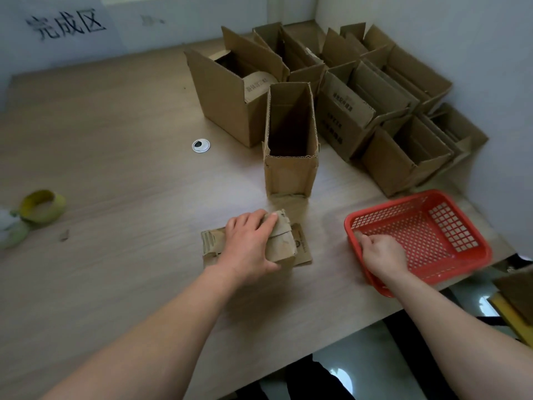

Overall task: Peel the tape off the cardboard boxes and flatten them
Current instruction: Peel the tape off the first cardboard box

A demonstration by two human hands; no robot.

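Observation:
A flattened cardboard box (288,249) lies on the wooden table in front of me. My left hand (249,245) grips it from above, fingers curled over its far edge and thumb at its near edge. My right hand (382,255) holds the left rim of an empty red plastic basket (450,226). Just behind the flat box stands a narrow open cardboard box (290,168), upright. A group of several open cardboard boxes (375,96) fills the back right corner.
A roll of yellowish tape (41,206) and crumpled tape scraps (11,229) lie at the left. A round cable grommet (201,145) sits mid-table. The table's front edge (360,330) runs diagonally at the right, with floor below. Walls close the back and right.

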